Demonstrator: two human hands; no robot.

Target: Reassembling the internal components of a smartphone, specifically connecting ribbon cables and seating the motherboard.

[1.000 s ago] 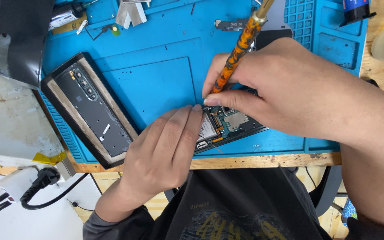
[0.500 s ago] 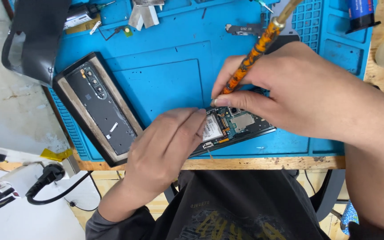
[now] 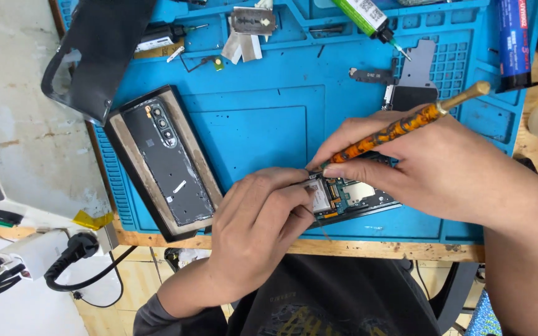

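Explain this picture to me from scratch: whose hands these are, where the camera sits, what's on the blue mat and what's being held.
There is no machine here: a person works with two bare hands, and the one picture comes from a camera worn on their head, looking down at the bench.

The right hand holds a screwdriver with a mottled orange handle like a pen, its tip down at an opened phone whose circuit boards show. The left hand rests its fingers on the phone's near end, steadying it.

All this lies on a blue work mat over a wooden table. To the left lies a dark phone back cover, inside face up, with its row of camera holes. Along the far edge are a razor blade, a green-labelled syringe, a blue tube and small metal parts. A black plug and cable lie off the mat at lower left.
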